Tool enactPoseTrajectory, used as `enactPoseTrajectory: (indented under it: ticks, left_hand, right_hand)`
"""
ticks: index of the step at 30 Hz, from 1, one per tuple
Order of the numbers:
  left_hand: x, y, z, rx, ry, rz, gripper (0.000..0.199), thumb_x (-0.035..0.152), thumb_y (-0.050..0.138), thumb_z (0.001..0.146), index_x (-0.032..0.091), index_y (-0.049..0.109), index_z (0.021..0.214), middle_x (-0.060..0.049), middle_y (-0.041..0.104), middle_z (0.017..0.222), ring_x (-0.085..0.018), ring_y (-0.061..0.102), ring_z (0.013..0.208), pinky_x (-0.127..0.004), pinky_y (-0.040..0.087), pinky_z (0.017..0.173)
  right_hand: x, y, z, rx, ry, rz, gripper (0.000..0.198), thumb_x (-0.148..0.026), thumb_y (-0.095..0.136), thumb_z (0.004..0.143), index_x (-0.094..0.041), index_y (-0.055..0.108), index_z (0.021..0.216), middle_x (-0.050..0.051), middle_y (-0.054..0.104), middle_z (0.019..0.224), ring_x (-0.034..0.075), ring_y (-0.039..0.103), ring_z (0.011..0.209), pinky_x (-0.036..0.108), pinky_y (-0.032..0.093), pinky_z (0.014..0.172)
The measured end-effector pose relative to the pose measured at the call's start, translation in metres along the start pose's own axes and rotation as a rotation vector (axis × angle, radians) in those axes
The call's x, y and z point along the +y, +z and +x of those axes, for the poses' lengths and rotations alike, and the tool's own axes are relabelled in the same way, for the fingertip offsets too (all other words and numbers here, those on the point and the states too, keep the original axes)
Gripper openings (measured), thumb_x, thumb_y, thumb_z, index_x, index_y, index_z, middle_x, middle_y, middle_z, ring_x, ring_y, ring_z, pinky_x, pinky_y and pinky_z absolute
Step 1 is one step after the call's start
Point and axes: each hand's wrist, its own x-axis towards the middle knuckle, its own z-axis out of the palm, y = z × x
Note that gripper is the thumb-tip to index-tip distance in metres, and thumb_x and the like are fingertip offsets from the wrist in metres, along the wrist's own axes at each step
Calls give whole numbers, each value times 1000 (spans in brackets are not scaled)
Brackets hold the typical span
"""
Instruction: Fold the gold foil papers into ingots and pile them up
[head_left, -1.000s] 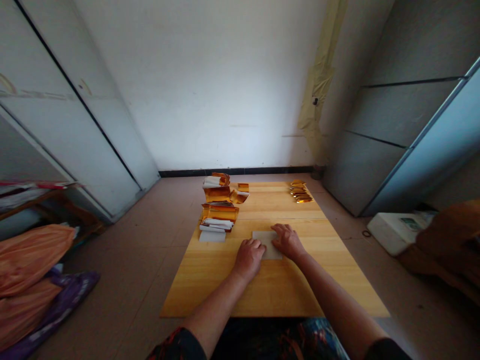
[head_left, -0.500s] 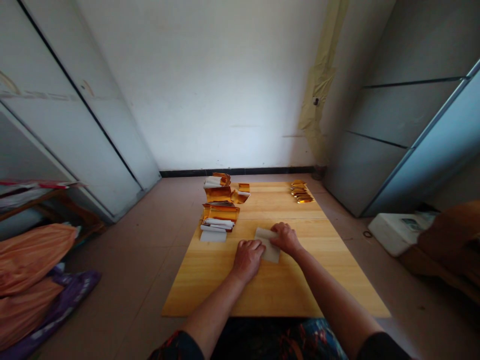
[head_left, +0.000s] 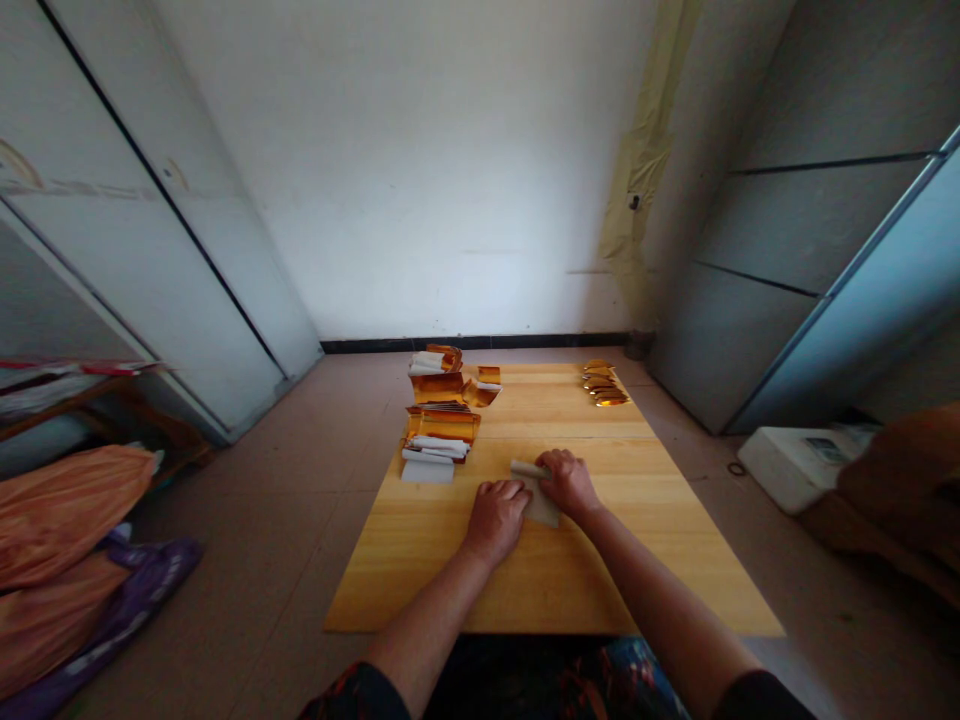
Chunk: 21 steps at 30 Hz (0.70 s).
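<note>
A small pale sheet of paper (head_left: 543,511) lies on the wooden table (head_left: 600,580) between my hands, its far edge curled over into a roll. My left hand (head_left: 498,518) presses on the sheet's left side with bent fingers. At the far right corner, my right hand (head_left: 568,482) grips the rolled edge, its fingertips closed on it. Left of my hands lies a pale sheet (head_left: 427,471) under white rolled paper (head_left: 435,447), beside a stack of gold foil paper (head_left: 442,424).
More gold foil sheets (head_left: 437,387) lie at the table's far left. A row of folded gold pieces (head_left: 603,384) sits at the far right. Grey cabinets (head_left: 787,230) stand to the right, with a white box (head_left: 795,465) on the floor. Orange cloth (head_left: 67,510) lies at left.
The sheet's far edge has curled further toward me into a tighter roll. My right hand has shifted slightly left, while my left hand stays nearly in place.
</note>
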Motion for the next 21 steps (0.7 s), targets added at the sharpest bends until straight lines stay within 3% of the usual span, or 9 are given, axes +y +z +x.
enactPoseTrajectory:
  ticks: [6,11,21]
  left_hand:
    - [1,-1,0,10,-8,-21,22,16,46,88,23,62,101,-5,65,99,-19,56,96,-34,38,83]
    - [1,-3,0,12,-1,-22,20,14,46,86,22,62,96,-4,65,97,-19,58,94,-34,40,82]
    - [2,0,-1,76,-8,28,22,17,44,88,21,65,92,-6,60,105,-20,55,94,-34,45,82]
  right_hand:
    - [-5,5,-16,25,-138,1,23,-14,55,78,-20,63,98,5,64,91,17,54,88,27,33,75]
    - [-5,2,-26,6,-262,-108,20,-33,54,87,-25,65,101,5,61,92,19,51,89,29,31,74]
    - [1,0,-29,2,-310,-177,30,-45,44,92,-31,64,111,6,58,91,18,48,88,30,28,74]
